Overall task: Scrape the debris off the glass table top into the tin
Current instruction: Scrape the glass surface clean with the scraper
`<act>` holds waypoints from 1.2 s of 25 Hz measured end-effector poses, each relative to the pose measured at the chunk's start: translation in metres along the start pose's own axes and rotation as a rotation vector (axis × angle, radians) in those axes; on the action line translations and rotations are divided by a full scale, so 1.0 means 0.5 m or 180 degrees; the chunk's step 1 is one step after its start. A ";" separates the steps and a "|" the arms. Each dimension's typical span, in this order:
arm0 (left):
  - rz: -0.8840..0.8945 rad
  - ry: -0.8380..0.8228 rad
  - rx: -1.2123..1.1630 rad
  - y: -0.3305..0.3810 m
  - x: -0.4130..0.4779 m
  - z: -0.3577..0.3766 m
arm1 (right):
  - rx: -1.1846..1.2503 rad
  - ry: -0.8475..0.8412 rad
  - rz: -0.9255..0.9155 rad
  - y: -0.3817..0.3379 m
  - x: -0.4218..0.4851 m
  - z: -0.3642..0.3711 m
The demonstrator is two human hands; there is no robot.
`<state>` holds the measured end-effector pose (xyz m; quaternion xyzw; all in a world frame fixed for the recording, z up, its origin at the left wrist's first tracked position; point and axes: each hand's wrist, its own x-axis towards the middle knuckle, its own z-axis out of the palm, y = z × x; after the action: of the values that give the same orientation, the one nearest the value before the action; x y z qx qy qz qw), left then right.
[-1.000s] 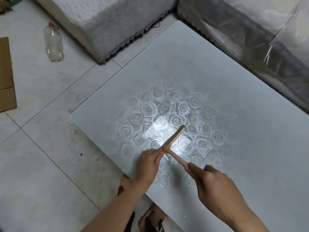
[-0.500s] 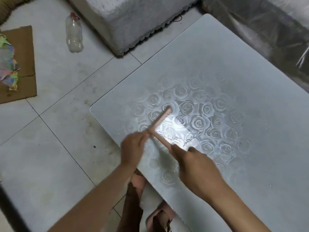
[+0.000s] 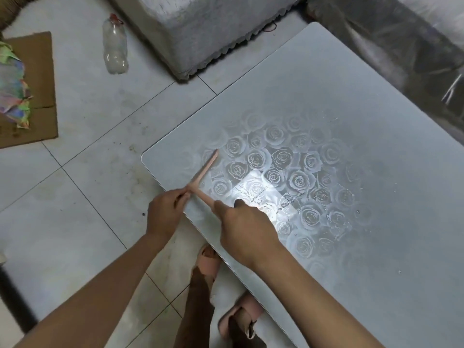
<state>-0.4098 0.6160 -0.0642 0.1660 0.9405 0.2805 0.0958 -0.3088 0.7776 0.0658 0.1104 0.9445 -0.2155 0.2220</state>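
— Two hands on scraper (image 3: 204, 169): right hand (image 3: 246, 227) wraps the handle, left hand (image 3: 165, 212) pinches the blade end, at desk (image 3: 376, 146) near edge.
— Judged mid-scrape. Loose debris (image 3: 285, 204) lies beside right hand; tin unseen. Next: locate tin, sweep edgeward.

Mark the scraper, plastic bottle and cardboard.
scraper (image 3: 204, 169), head view, middle of the blade.
plastic bottle (image 3: 115, 46), head view, middle of its body.
cardboard (image 3: 42, 79), head view, bare right part.

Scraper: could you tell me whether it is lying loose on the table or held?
Held. The right hand grips the scraper by its handle; the left hand pinches its blade's near end.
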 end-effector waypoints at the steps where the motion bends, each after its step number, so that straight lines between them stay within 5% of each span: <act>1: -0.0015 0.0057 0.0027 0.010 -0.016 0.019 | -0.0019 -0.0018 0.0025 0.016 -0.012 0.008; 4: 0.0274 -0.0081 -0.0210 0.080 -0.115 0.087 | 0.0057 -0.0207 0.0272 0.110 -0.128 0.021; 9: 0.0330 -0.1171 -0.0830 0.172 -0.205 0.133 | -0.0392 -0.0223 0.0645 0.180 -0.273 -0.014; 14: 0.0080 -0.0543 -0.0433 0.079 -0.105 0.057 | -0.0154 -0.0170 -0.0063 0.132 -0.149 -0.007; 18: 0.0206 -0.0538 -0.0173 0.112 -0.126 0.096 | -0.0241 -0.0183 0.0203 0.155 -0.156 0.020; 23: 0.0494 -0.1780 -0.0758 0.256 -0.183 0.171 | -0.0236 -0.0150 0.0947 0.277 -0.337 -0.010; 30: 0.0295 -0.0898 0.0081 0.237 -0.044 0.030 | -0.0307 0.0284 0.0490 0.238 -0.169 -0.122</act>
<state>-0.3545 0.7088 -0.0086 0.2481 0.9126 0.2466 0.2118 -0.2212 0.9008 0.1120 0.1814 0.9514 -0.1470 0.2006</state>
